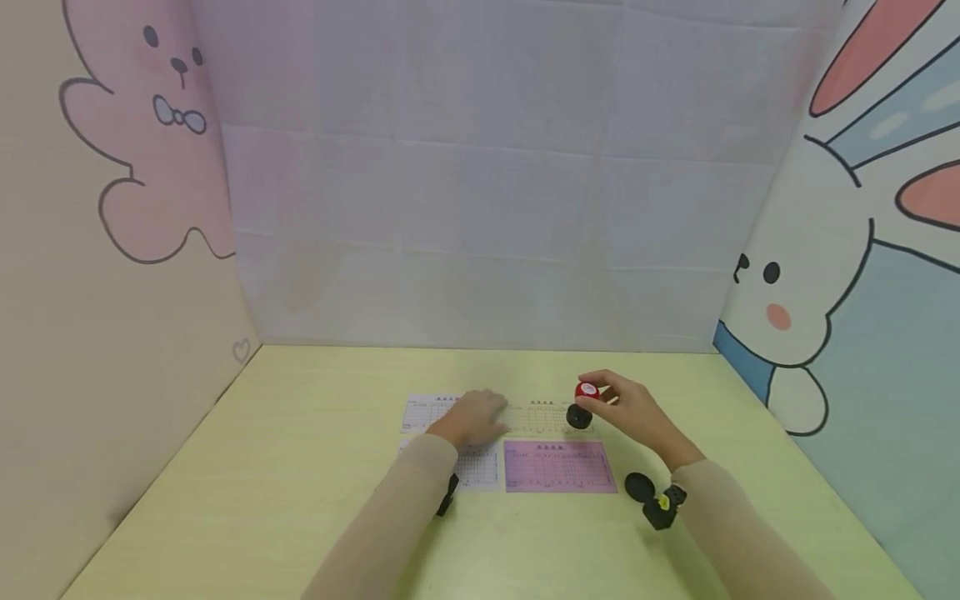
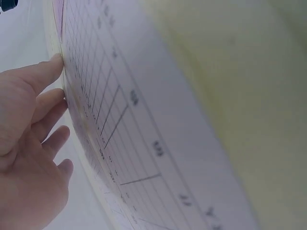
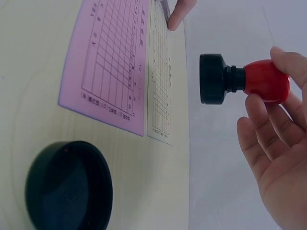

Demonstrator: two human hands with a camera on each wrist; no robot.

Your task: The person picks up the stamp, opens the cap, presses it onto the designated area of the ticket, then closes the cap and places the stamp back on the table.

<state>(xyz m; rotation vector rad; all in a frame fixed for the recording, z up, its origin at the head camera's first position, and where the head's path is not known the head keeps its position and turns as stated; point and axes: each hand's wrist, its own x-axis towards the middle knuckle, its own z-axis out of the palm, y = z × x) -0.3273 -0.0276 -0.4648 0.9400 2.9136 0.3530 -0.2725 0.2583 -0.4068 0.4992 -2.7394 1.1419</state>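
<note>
1. Currently, the stamp point(image 3: 235, 79) is in the right hand point(image 1: 633, 412), above the right end of the yellow form point(image 1: 543, 418). Thumb and fingers pinch its red knob point(image 3: 268, 82); that grip presumably leaves the black base point(image 3: 212, 79) unobstructed.
2. Base faces the table point(image 1: 225, 500), apart from the paper; the gap probably keeps its face off the print.
3. Left hand point(image 1: 472, 418) grasps nothing. Fingers loosely extended, tips at the left part of the yellow form, likely steadying the thin sheet from the end away from the stamp.
4. Pink form point(image 1: 558, 468) and lower white form point(image 1: 480, 468) lie on the near side, upper white form point(image 1: 423, 412) to the left; spread this way, probably, for easy reach.
5. Cap point(image 1: 640, 487) lies beyond the pink form's right edge, hollow side showing, presumably set there clear of the sheets.
</note>
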